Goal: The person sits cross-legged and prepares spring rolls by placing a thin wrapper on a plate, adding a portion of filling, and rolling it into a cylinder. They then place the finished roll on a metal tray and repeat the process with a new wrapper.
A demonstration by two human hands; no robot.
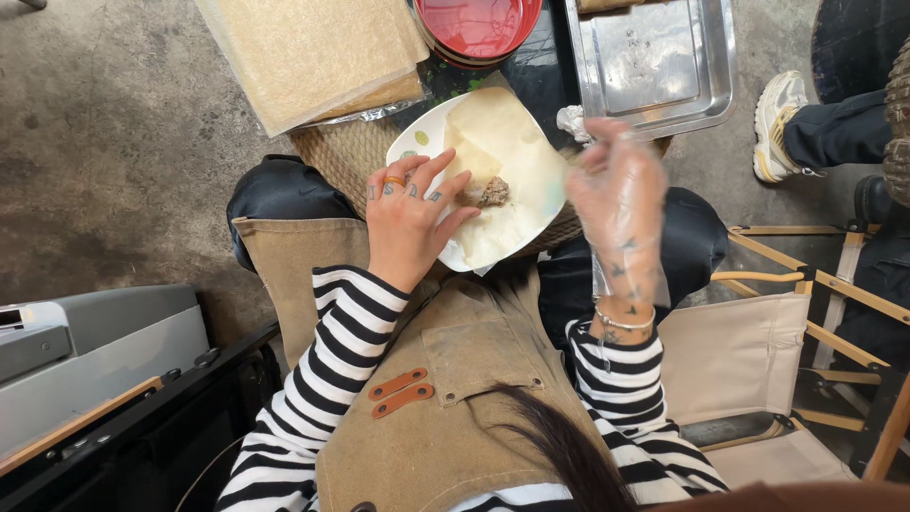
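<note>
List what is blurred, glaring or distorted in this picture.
Head view: the right hand, in a clear plastic glove, is motion-blurred at the fingertips; the left hand on the white plate is sharp. The metal tray shows soft glare. Light is even with faint shadows; the wide lens bends the edges.

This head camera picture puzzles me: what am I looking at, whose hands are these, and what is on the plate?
The camera sits on a person's head and looks down at their lap. The left hand is bare and rests its fingers on a pale wrapper sheet lying on a white plate, beside a small brown lump of filling. The right hand, in a clear plastic glove, is raised above the plate, holding nothing I can make out. Further off lie a stack of wrappers, a red bowl and a metal tray.
</note>
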